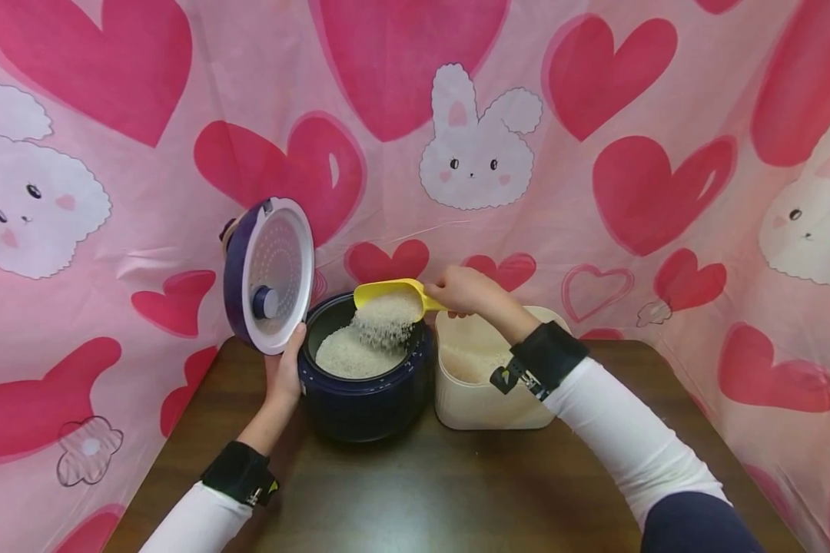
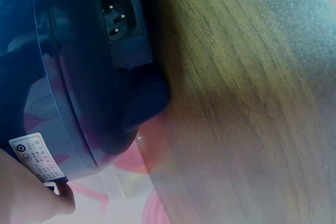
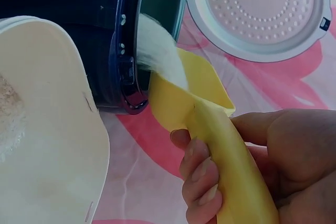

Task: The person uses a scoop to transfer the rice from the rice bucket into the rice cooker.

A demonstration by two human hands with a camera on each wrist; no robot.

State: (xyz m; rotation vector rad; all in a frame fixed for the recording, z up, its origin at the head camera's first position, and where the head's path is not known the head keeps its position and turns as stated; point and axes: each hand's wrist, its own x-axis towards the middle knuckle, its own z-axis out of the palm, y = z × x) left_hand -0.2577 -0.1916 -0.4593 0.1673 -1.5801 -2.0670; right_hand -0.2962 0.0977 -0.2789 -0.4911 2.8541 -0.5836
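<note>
Right hand (image 1: 469, 292): grip closed, fingers and thumb wrapped round the handle (image 3: 233, 174) of a yellow scoop (image 1: 368, 293). Scoop is tipped over the near-round opening of a dark blue rice cooker (image 1: 363, 411), rice (image 1: 349, 355) spilling from it onto the pile inside. Left hand (image 1: 286, 372): at the cooker's left side, thumb against the bottom edge of the raised lid (image 1: 278, 261); other fingers mostly hidden, so can't tell how far that grip is closed. Cream bin (image 1: 494, 411) with more rice sits just right of the cooker, both on the brown worktop (image 1: 415, 499).
</note>
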